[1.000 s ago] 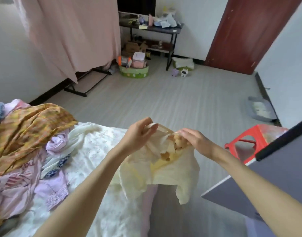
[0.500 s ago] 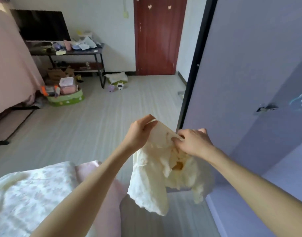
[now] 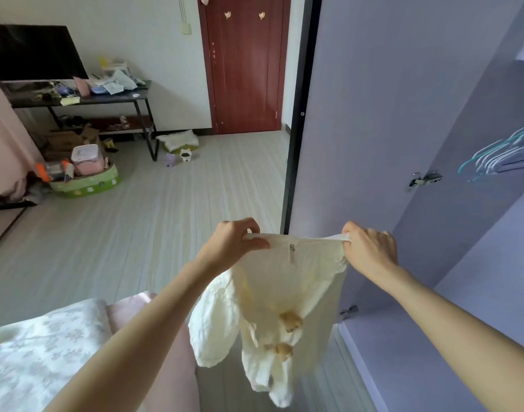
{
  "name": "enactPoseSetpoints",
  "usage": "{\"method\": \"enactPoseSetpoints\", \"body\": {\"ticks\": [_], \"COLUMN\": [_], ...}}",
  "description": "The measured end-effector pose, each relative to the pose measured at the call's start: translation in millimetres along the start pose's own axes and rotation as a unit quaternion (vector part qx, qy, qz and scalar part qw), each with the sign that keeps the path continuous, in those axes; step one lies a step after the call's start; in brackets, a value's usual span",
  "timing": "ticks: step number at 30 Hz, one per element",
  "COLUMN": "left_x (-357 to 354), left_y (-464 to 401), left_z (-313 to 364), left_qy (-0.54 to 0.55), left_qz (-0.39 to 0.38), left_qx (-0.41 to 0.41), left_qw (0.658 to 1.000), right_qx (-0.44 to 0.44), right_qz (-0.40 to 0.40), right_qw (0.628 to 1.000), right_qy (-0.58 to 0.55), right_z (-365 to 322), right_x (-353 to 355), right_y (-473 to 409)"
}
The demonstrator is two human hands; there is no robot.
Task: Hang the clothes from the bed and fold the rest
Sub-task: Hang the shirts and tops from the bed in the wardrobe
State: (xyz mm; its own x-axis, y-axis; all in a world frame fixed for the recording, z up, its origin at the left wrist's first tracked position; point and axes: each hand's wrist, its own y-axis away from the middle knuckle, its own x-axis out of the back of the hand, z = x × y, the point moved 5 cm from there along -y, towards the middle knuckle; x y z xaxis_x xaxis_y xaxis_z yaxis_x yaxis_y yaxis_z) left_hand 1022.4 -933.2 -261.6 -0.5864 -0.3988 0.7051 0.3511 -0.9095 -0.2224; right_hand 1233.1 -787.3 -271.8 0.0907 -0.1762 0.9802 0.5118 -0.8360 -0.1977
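Note:
A small cream garment (image 3: 272, 307) with little brown bear figures hangs in the air before me, stretched flat at its neckline. My left hand (image 3: 231, 245) pinches the left end of that neckline. My right hand (image 3: 369, 248) grips the right end. A small label shows at the middle of the collar. Below left lies a corner of the bed (image 3: 44, 352) with its pale flowered cover. Several light blue hangers (image 3: 501, 156) hang inside the open wardrobe at the right.
The grey wardrobe door (image 3: 373, 114) stands open just behind the garment, its black edge upright. A dark table (image 3: 85, 99) with a TV and clutter, a green box of items (image 3: 85, 179) and a red-brown door (image 3: 243, 69) lie across the striped floor.
My hands moved apart and pulled the garment's neckline taut; it was bunched before. The view swung right from the bed's clothes pile to the wardrobe, bringing the hangers into sight.

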Motion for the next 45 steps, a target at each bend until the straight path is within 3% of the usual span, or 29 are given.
{"method": "enactPoseSetpoints", "body": {"ticks": [4,7,11,14,16,19,21,23,25,29,32,35,37,40,43,45], "left_x": [4.5,8.4,5.3,2.6,-8.5,-33.9,-60.3,-83.7,-107.2,-122.6,-138.4,-160.9,-176.9,-203.3,-224.3,-234.1], "left_y": [2.0,2.2,2.9,-3.8,-13.8,-27.2,-39.8,-49.7,-64.3,-97.4,-126.8,-161.2,-185.2,-217.9,-251.0,-272.1], "left_z": [-13.4,-34.5,-45.3,-31.2,-13.7,13.0,33.0,41.7,53.7,88.2,128.0,170.0,197.2,232.1,253.3,263.2], "left_qy": [-0.064,-0.137,-0.197,-0.197,-0.137,0.052,0.074,-0.033,-0.130,-0.161,-0.182,-0.096,0.050,0.246,0.307,0.279], "left_qz": [0.001,0.020,0.011,0.045,0.053,0.027,-0.010,-0.081,-0.099,0.011,0.040,-0.016,-0.084,-0.191,-0.212,-0.180], "left_qx": [-0.003,0.048,0.121,0.126,0.112,0.107,0.100,0.093,0.084,0.056,-0.006,-0.021,-0.008,0.053,0.068,0.033], "left_qw": [0.998,0.989,0.973,0.971,0.983,0.993,0.992,0.992,0.983,0.985,0.983,0.995,0.995,0.949,0.925,0.943], "right_qx": [-0.045,-0.094,-0.184,-0.236,-0.276,-0.308,-0.309,-0.309,-0.329,-0.385,-0.409,-0.416,-0.408,-0.395,-0.391,-0.391], "right_qz": [-0.022,-0.052,-0.048,-0.051,-0.009,0.157,0.185,0.082,0.001,0.043,0.088,0.088,0.076,0.092,0.144,0.179], "right_qw": [0.996,0.988,0.960,0.936,0.892,0.796,0.807,0.860,0.875,0.838,0.806,0.765,0.753,0.762,0.766,0.749], "right_qy": [-0.068,-0.108,-0.207,-0.256,-0.357,-0.496,-0.468,-0.398,-0.355,-0.383,-0.417,-0.484,-0.510,-0.504,-0.490,-0.504], "right_z": [15.9,34.7,66.1,95.7,118.3,146.6,171.5,189.1,221.4,274.2,299.9,320.9,332.0,351.9,368.4,374.3], "right_x": [-11.3,-20.5,-25.5,-27.7,-26.5,-15.8,-13.8,-26.7,-35.1,-24.1,-17.3,-16.3,-15.2,-10.6,-3.6,4.3], "right_y": [3.2,-0.2,-3.8,-3.2,-0.6,10.1,19.1,21.3,27.2,39.8,41.3,31.5,20.3,-9.3,-48.6,-79.7]}}
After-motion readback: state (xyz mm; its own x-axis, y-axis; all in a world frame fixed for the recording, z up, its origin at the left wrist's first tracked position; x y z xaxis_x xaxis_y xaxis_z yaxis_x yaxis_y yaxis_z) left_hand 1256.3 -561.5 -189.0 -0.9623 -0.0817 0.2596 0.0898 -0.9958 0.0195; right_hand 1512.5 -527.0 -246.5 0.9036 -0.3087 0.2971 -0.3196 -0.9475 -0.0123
